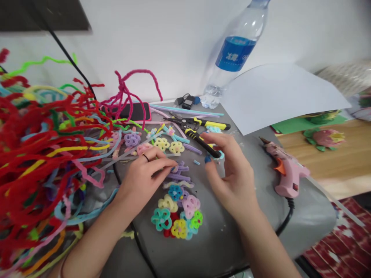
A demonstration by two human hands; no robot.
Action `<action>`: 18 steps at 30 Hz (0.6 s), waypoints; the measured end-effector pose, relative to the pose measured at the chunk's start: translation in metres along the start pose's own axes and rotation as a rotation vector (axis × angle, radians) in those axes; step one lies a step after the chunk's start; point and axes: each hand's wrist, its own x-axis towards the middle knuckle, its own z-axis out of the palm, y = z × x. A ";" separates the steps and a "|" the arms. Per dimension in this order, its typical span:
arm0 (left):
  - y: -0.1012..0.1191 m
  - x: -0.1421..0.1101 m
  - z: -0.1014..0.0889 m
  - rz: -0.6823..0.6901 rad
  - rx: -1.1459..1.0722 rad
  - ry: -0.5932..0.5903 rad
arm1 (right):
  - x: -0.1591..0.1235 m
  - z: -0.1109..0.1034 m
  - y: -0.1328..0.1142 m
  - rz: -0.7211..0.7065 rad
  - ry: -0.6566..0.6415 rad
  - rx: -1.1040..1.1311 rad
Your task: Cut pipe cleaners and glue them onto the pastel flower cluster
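My left hand [146, 172], with a ring on one finger, pinches a purple pipe cleaner piece [180, 170] lying on the grey surface [226, 235]. Just to the right, my right hand [232, 170] hovers with curled fingers apart, its thumb tip blue, close to the black and yellow pliers [199, 135]. It holds nothing that I can see. Below both hands lies a cluster of small pipe cleaner flowers [178, 216] in teal, yellow, pink, green and blue. Several more flowers [162, 143] lie beyond the left hand.
A big tangle of red and mixed pipe cleaners [37, 154] fills the left. A pink glue gun [285, 172] lies at the right with its cord. A water bottle [234, 50], white paper [278, 96] and a phone [136, 111] stand at the back.
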 end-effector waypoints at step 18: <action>0.005 -0.009 -0.012 -0.206 0.188 0.013 | 0.007 0.022 -0.008 0.316 -0.278 -0.035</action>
